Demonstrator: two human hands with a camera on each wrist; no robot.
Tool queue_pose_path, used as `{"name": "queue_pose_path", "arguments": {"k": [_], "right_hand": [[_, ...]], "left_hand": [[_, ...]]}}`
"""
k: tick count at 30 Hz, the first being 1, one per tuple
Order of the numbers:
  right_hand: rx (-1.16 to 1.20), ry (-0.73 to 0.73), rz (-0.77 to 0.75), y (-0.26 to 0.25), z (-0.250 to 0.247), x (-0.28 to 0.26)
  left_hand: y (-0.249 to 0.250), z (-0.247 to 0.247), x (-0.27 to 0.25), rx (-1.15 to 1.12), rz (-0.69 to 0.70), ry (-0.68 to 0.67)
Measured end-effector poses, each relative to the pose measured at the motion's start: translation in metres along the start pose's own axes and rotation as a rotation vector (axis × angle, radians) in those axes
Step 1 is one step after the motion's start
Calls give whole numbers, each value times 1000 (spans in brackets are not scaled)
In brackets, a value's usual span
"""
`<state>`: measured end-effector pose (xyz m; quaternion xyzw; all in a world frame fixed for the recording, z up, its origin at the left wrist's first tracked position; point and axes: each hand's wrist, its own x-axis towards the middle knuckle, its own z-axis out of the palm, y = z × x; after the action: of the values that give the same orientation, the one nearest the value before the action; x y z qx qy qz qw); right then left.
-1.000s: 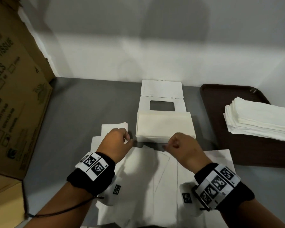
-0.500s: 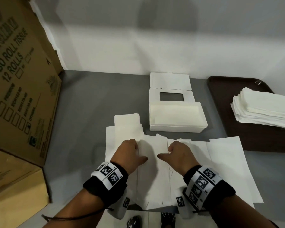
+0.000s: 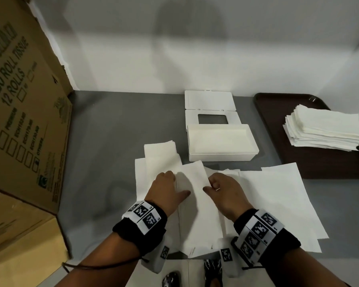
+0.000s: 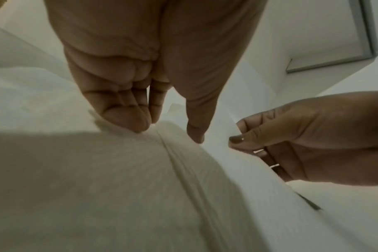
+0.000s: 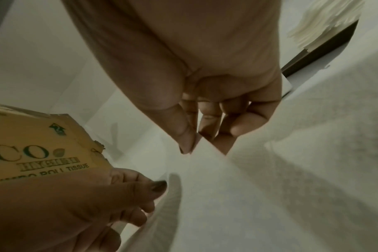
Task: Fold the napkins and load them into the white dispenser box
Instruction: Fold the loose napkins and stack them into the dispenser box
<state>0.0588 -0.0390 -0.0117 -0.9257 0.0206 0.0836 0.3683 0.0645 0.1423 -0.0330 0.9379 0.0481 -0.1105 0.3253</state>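
Observation:
The white dispenser box (image 3: 220,149) stands open on the grey table, its windowed lid (image 3: 212,104) lying flat behind it. Several white napkins (image 3: 278,195) are spread in front of it. One long folded napkin (image 3: 197,214) lies between my hands. My left hand (image 3: 174,185) pinches its left edge, fingertips (image 4: 136,124) curled down onto the fold and thumb alongside. My right hand (image 3: 210,186) pinches its right edge between thumb and fingers (image 5: 188,141). Both hands are a short way in front of the box.
A dark brown tray (image 3: 278,125) at the right holds a stack of napkins (image 3: 323,129). A large cardboard box (image 3: 23,125) stands along the left side. A small folded napkin pile (image 3: 160,152) lies left of the dispenser. The table's near edge is just below my wrists.
My hands have drawn back from the dispenser's front edge toward me. They now hold the two sides of the middle napkin. The view has shifted slightly.

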Motion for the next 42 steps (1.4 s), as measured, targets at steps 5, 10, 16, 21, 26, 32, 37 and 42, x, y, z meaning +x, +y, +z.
{"name": "queue_pose_path", "arguments": {"k": [5, 10, 16, 21, 26, 32, 37, 42], "right_hand": [[63, 22, -94, -9, -14, -7], [103, 21, -173, -22, -39, -2], [319, -44, -50, -2, -67, 10], [454, -146, 53, 21, -94, 12], [739, -72, 146, 36, -112, 33], [785, 64, 182, 50, -132, 74], [521, 131, 100, 56, -144, 110], [138, 124, -4, 67, -147, 152]], "left_hand": [[12, -35, 4, 60, 298, 171], [43, -73, 12, 52, 444, -77], [67, -87, 21, -99, 431, -60], [79, -87, 34, -363, 320, 68], [100, -76, 47, -517, 247, 125], [112, -53, 73, -552, 87, 164], [104, -32, 98, -248, 25, 289], [99, -21, 106, -141, -86, 284]]}}
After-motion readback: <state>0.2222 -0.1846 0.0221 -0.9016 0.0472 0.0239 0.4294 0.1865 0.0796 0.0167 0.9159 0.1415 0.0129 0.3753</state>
